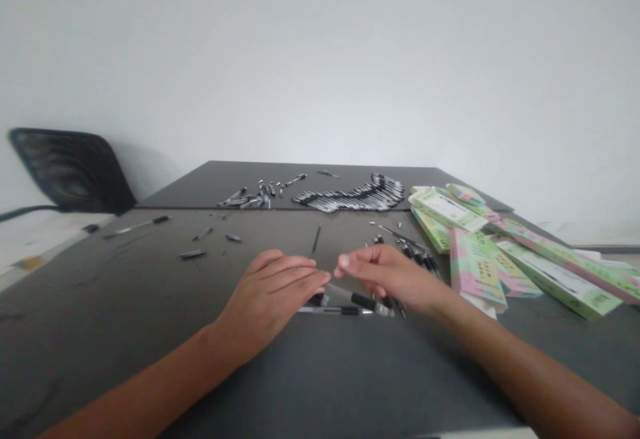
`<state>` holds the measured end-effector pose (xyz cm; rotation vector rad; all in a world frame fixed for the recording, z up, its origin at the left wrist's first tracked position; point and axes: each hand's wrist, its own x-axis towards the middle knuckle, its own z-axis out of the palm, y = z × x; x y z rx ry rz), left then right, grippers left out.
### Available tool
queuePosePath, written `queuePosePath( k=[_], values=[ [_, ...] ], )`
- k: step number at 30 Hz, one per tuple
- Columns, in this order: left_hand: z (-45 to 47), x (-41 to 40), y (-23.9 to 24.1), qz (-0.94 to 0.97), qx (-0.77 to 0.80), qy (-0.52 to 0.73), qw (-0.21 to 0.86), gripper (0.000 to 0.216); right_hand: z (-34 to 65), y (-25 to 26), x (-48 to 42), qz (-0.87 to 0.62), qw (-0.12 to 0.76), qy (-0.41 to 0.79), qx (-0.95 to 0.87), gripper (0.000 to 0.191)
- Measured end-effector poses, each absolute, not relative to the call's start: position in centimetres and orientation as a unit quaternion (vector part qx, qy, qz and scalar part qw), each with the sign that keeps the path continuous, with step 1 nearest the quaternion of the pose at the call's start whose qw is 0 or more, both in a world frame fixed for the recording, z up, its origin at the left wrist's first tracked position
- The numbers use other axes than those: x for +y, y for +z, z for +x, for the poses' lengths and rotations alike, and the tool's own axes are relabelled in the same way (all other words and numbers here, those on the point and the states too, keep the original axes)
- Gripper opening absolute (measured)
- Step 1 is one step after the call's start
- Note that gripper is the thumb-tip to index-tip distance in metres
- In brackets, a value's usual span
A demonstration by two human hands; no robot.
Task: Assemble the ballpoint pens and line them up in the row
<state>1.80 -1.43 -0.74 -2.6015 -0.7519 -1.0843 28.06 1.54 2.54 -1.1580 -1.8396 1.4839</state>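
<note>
My left hand [270, 296] is over the near part of the table, palm down with its fingers stretched out side by side. Its thumb side is hidden. Facing it, my right hand [393, 276] has thumb and forefinger pinched together; whether anything thin is between them does not show. Below both hands a clear pen with a black grip [343, 310] lies crosswise on the table. Another black-gripped pen [364, 301] is just behind it, partly hidden. Beyond the fingertips lies a thin dark stick [316, 239], like a refill or pen part.
A long row of pens [360, 196] and a loose pile of pens [250, 198] lie at the back. More pens [420, 252] are beside my right hand. Green and pink cartons [477, 266] are heaped on the right. A single pen [137, 226] lies left; a chair [73, 169] stands beyond.
</note>
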Motion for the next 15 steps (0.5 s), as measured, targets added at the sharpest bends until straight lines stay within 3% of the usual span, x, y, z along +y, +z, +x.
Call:
queuePosePath(
  k=[3, 6, 10, 15],
  values=[
    [2.2, -1.2, -1.0, -0.864, -0.304, -0.396, 0.061, 0.030, 32.9, 3.5, 4.3, -0.539, 0.350, 0.257, -0.722, 0.057],
    [2.7, -1.0, -1.3, -0.838, -0.354, -0.415, -0.009, 0.030, 38.6, 3.5, 7.4, -0.624, 0.305, 0.031, -0.719, 0.049],
    [2.9, -1.0, -1.3, -0.816, -0.398, -0.416, -0.050, 0.033, 43.4, 2.3, 9.8, -0.634, 0.183, -0.012, -0.752, 0.031],
    [2.8, -1.1, -1.1, -0.809, -0.421, -0.406, -0.068, 0.032, 44.1, 1.2, 10.3, -0.630, 0.118, 0.022, -0.767, 0.019]
  ],
)
